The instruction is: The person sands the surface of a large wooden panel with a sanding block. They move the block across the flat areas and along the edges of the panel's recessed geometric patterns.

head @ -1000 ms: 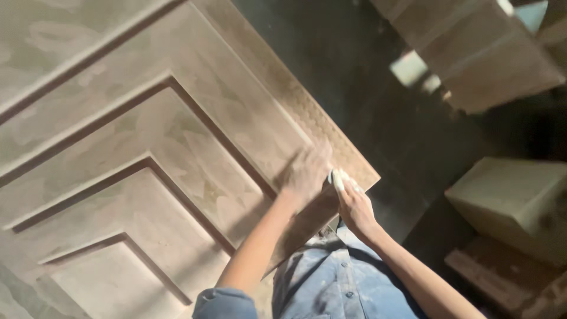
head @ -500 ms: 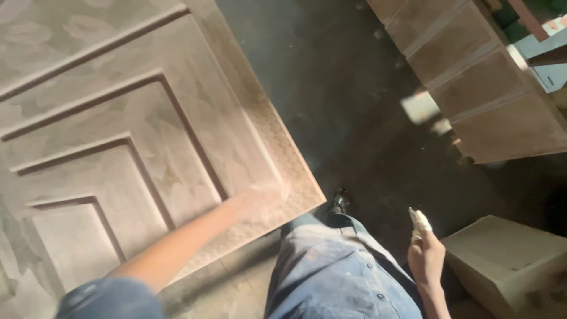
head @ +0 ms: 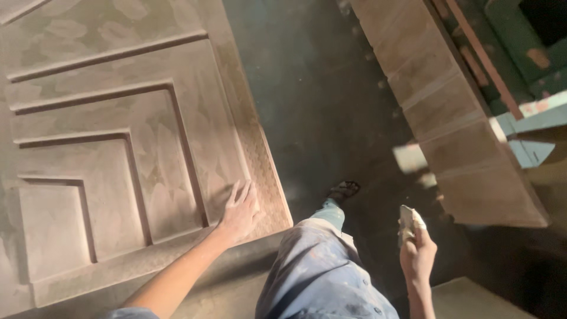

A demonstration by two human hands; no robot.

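Resting flat, your left hand has its fingers spread wide on the door panel, near its lower right corner, gripping nothing. Your right hand is closed round a small folded pale pad, prob. sandpaper or cloth, can't tell which; it's held up in the air, well apart from the panel.

Panel lies flat w/ stepped L-shaped grooves and a dusty, patchy surface; its edge sits just beside your jeans-clad leg. Beyond is dark floor, your sandalled foot, and another wooden panel leaning at right.

Risks, as I judge them: palm pressure could smear the dust coat or leave prints. Leg close to the corner, so a bump could shift the panel. Loose grip may drop the pad onto the dirty floor.
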